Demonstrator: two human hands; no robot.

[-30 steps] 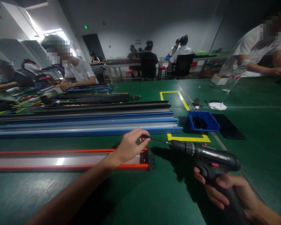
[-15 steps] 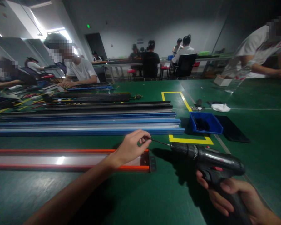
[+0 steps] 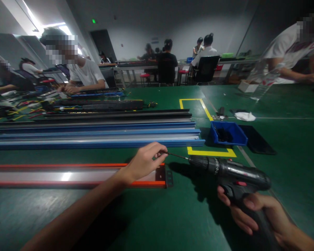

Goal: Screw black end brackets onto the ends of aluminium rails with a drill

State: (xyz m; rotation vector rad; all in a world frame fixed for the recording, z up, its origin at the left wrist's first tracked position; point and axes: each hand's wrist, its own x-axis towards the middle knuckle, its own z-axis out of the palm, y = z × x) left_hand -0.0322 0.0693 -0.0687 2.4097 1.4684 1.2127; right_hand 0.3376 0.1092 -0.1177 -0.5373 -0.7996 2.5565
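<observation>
My right hand (image 3: 253,212) grips a black cordless drill (image 3: 232,172) by its handle, with the forefinger near the trigger. From its chuck a long thin driver bit (image 3: 178,156) points left. At the tip of that bit, my left hand (image 3: 148,160) is closed in a pinch; any small part between the fingertips is too small to make out. Below the left hand and forearm lies a long orange-edged channel profile (image 3: 104,183) with a silvery inside. A dark end cap (image 3: 169,179) sits at its right end.
Behind lie several long blue profiles (image 3: 146,143) and black ones (image 3: 120,115). A blue bin (image 3: 232,134) with dark parts stands right of them, beside a dark flat panel (image 3: 259,141). A clear bottle (image 3: 263,87) stands farther back. Co-workers sit around the green table (image 3: 188,216).
The whole view has shifted slightly, with things sitting a little higher and further left. Both hands keep their hold, and the bit's tip stays at the left fingertips.
</observation>
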